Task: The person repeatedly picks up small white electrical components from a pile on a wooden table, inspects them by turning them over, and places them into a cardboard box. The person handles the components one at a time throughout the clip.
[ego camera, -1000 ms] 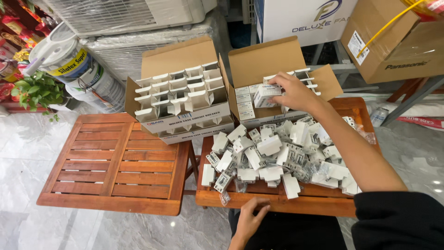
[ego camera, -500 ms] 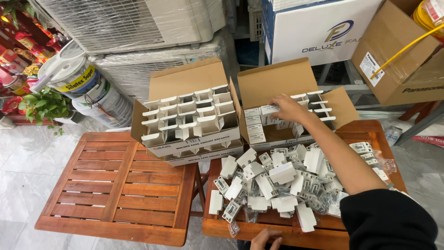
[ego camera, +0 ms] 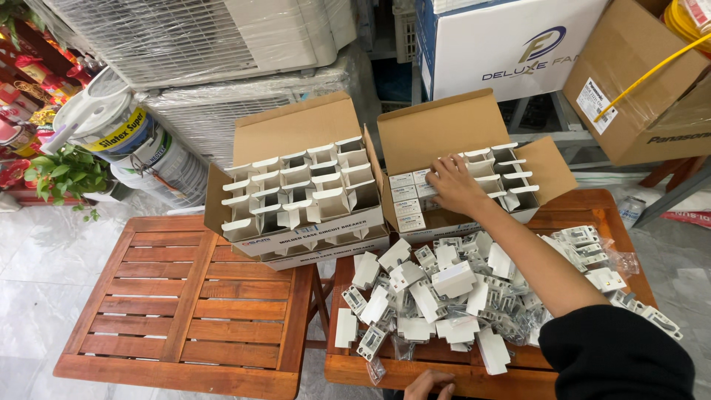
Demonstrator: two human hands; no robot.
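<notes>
My right hand (ego camera: 453, 184) reaches into the right cardboard carton (ego camera: 444, 126), fingers spread flat on the small white boxes (ego camera: 406, 200) packed at its left side. The rest of that carton holds open white boxes (ego camera: 503, 174). Below my arm, a heap of loose white boxes and bagged white breakers (ego camera: 444, 296) covers the right wooden table (ego camera: 348, 367). My left hand (ego camera: 429, 384) shows only its fingers at that table's front edge; its grip is hidden. A second carton (ego camera: 296, 192), full of open white boxes, stands to the left.
The left slatted wooden table (ego camera: 178, 304) carries only part of the left carton. Behind stand wrapped appliances (ego camera: 222, 44), paint buckets (ego camera: 126, 137), a potted plant (ego camera: 67, 174), a large white box (ego camera: 511, 44) and a brown carton (ego camera: 637, 81).
My right hand, which held a small white box above the right carton, has gone down and left into the carton and now lies flat on the packed boxes. The view has tilted slightly.
</notes>
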